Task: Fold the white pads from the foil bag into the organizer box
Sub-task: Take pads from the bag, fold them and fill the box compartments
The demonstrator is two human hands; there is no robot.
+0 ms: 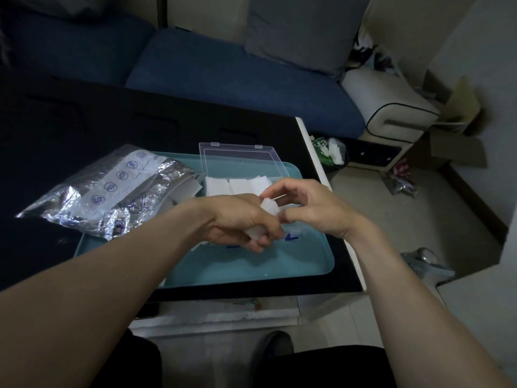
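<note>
My left hand [240, 219] grips a folded white pad [269, 207], its fingers curled round it above the organizer box. My right hand [310, 208] pinches the pad's upper right end with thumb and fingertips. The clear organizer box [237, 163] stands with its lid raised on a teal tray [251, 267]. Several folded white pads [235, 185] lie in the box's back row; my hands hide its front compartments. The crinkled foil bag [112, 191] lies to the left, half on the tray, with white pad edges showing at its mouth.
The tray sits on a black table [112, 130] whose white right edge [316, 163] runs beside open floor. A blue sofa [223, 74] stands behind. A small bin with white scraps [333, 152] and a cardboard box [453, 135] sit on the floor at right.
</note>
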